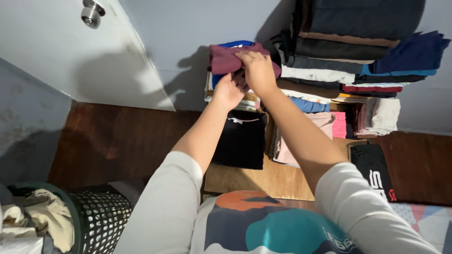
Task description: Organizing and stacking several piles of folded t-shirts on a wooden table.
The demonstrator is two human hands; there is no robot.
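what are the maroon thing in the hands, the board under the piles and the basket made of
Maroon garment, held by left hand and right hand: soft matte knit cloth, it folds and creases. Board: probably plywood, tan with visible grain, dull finish. Laundry basket: likely moulded plastic, dark, with regular punched holes.

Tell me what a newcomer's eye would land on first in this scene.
First, the two hands: the left hand and right hand grip a folded maroon garment on top of a clothes stack against the wall. To its right rises a taller pile of folded clothes. At lower left stands a perforated laundry basket holding crumpled fabric.
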